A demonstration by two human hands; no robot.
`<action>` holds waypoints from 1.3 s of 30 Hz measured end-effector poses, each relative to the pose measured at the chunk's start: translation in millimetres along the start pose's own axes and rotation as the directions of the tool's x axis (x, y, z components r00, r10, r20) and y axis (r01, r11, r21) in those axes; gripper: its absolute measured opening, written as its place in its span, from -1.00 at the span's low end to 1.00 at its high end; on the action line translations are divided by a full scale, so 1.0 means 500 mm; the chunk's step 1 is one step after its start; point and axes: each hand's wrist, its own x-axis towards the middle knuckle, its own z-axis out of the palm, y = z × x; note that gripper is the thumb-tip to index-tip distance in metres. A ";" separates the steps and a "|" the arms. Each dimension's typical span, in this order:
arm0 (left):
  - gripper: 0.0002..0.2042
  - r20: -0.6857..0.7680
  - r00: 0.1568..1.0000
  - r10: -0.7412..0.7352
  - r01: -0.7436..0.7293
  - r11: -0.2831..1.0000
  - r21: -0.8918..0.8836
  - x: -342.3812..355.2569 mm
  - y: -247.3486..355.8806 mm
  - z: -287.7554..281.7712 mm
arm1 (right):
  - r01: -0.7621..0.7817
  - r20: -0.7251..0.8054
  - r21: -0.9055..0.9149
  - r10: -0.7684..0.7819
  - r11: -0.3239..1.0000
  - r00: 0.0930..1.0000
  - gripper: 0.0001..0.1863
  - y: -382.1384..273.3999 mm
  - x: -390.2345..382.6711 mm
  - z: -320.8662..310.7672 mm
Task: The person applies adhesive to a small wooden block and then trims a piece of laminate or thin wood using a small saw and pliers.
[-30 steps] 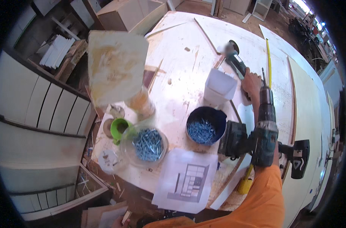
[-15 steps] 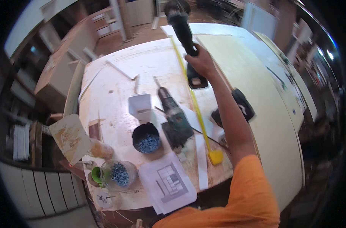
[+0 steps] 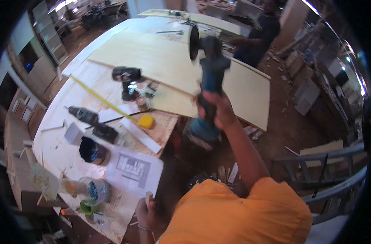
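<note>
My right hand (image 3: 223,110) is wrapped round the body of a cordless angle grinder (image 3: 213,77), held up off the table with its dark disc at the top left. Low in the picture, my left hand (image 3: 146,213) is closed on a small wooden piece (image 3: 149,197) beside the table's edge. Near it lies a paper with a printed drawing (image 3: 133,168). Beyond the paper are a yellow tape measure (image 3: 146,121) with its blade pulled out, a white strip (image 3: 140,134) and a cordless drill (image 3: 84,115).
A pale board (image 3: 161,57) covers the table's far side. A black tub (image 3: 87,149), a clear jar of screws (image 3: 96,191) and a green cup (image 3: 87,207) stand at the left. Another person (image 3: 263,34) is at the far right. A ladder (image 3: 336,156) lies nearer.
My view has swung to the right. The grinder in my right hand has moved from over the table's far side to beyond its near right edge. More of my left hand shows.
</note>
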 end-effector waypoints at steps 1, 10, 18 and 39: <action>-0.45 0.004 0.996 0.084 -0.084 0.994 0.067 0.021 0.035 0.009 | -0.048 -0.032 -0.024 0.048 0.999 0.998 -0.36 -0.004 -0.079 -0.060; -0.59 0.400 0.872 0.283 -0.361 0.923 0.134 0.197 0.312 0.340 | 0.063 -0.605 -0.014 -0.059 0.998 0.794 -0.40 0.007 -0.550 -0.527; -0.53 0.810 0.509 0.290 -0.625 0.772 0.116 0.347 0.589 0.995 | 0.262 -0.841 0.046 -0.104 0.964 0.531 -0.57 -0.069 -0.707 -0.918; -0.66 0.957 0.288 0.019 -0.606 0.778 0.167 0.599 0.914 2.212 | -0.001 -0.977 0.081 0.079 0.997 0.200 -0.65 -0.419 -0.432 -2.025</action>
